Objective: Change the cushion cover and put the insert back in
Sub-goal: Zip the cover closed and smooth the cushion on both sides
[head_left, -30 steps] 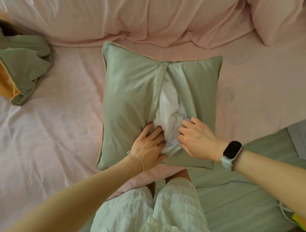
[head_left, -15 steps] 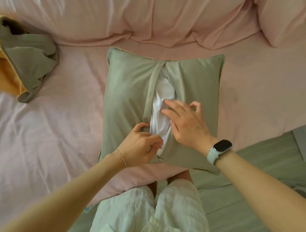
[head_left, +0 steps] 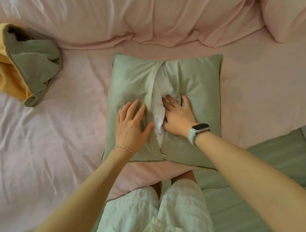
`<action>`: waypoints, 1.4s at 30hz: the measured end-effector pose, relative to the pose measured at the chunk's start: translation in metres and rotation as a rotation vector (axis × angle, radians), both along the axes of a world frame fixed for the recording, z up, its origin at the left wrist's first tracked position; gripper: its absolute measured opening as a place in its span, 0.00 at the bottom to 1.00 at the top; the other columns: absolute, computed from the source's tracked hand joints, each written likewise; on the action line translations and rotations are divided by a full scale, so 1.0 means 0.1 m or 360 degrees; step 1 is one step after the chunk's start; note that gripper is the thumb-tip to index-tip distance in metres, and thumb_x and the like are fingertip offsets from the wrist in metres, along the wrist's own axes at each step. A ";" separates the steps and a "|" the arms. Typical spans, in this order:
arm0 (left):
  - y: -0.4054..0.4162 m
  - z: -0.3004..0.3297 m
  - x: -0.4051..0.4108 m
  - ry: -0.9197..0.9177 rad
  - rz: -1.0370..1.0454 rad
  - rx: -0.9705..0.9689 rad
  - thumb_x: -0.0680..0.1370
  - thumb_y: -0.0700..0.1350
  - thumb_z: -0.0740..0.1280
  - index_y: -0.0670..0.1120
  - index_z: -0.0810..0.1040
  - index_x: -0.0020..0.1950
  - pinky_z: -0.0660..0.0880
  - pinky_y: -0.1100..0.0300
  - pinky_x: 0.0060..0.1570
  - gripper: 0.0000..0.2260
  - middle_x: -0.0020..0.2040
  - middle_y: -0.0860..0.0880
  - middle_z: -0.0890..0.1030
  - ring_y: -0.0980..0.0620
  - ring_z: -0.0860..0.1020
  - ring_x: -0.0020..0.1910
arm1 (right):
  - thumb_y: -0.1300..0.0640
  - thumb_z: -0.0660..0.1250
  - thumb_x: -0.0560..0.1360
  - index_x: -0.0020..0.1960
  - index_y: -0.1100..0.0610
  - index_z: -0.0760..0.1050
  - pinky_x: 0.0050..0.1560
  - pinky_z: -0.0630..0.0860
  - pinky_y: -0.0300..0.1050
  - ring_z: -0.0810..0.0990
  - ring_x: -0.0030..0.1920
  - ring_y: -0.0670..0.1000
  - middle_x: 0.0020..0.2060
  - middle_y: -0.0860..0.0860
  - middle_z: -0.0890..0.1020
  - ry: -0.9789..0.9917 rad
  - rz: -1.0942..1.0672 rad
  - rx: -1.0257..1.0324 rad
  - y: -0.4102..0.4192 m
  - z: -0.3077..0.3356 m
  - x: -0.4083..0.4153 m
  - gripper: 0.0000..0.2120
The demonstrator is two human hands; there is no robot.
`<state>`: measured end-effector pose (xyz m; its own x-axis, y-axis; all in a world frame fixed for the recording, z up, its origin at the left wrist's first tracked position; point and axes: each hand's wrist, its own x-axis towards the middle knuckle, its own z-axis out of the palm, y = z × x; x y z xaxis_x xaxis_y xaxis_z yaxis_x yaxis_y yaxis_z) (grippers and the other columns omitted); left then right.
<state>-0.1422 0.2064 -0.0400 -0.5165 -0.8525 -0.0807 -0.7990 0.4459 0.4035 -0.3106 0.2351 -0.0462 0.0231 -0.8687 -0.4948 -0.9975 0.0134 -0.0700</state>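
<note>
Just the one camera here, worn on the person's head, pointing forward and steeply down over a pink bed. It's pretty close, arm's reach, wide-angle, with forearms and knees coming in from the bottom edge.

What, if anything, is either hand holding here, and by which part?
Nothing is gripped. The left hand rests flat on the green cushion cover; the right hand presses open fingers at the opening, on the white insert.
</note>
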 end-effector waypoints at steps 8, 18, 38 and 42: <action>-0.15 0.11 0.06 0.0632 0.0363 0.0115 0.72 0.47 0.63 0.39 0.84 0.46 0.70 0.64 0.53 0.14 0.45 0.45 0.83 0.43 0.76 0.49 | 0.62 0.57 0.69 0.55 0.63 0.78 0.64 0.66 0.52 0.75 0.59 0.59 0.55 0.59 0.79 -0.0474 0.0213 -0.1053 0.38 0.24 0.19 0.18; -0.22 0.28 0.07 0.0936 0.0635 0.0373 0.70 0.40 0.67 0.37 0.83 0.47 0.67 0.78 0.48 0.10 0.43 0.52 0.77 0.63 0.75 0.43 | 0.52 0.60 0.69 0.49 0.53 0.80 0.50 0.73 0.49 0.80 0.45 0.54 0.41 0.51 0.83 -0.0138 0.0247 -0.0206 -0.26 -0.09 0.36 0.15; -0.16 0.02 0.02 0.0598 0.0535 0.0381 0.70 0.40 0.66 0.39 0.84 0.43 0.67 0.48 0.62 0.08 0.47 0.44 0.81 0.38 0.69 0.64 | 0.61 0.61 0.71 0.63 0.58 0.69 0.61 0.65 0.51 0.70 0.62 0.57 0.60 0.56 0.71 -0.0536 0.0314 -0.0958 0.49 0.20 -0.13 0.20; -0.22 -0.02 0.03 0.0602 0.0522 0.0340 0.70 0.40 0.67 0.38 0.84 0.43 0.66 0.49 0.62 0.08 0.46 0.43 0.81 0.35 0.69 0.63 | 0.57 0.60 0.72 0.67 0.58 0.69 0.66 0.63 0.57 0.69 0.66 0.56 0.64 0.55 0.74 -0.0302 0.0595 -0.0760 0.50 0.13 -0.09 0.23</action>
<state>-0.1391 0.1842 -0.0415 -0.2528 -0.9588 -0.1300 -0.6638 0.0741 0.7443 -0.3194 0.2848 -0.0330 0.4166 -0.9090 -0.0121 -0.8984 -0.4097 -0.1583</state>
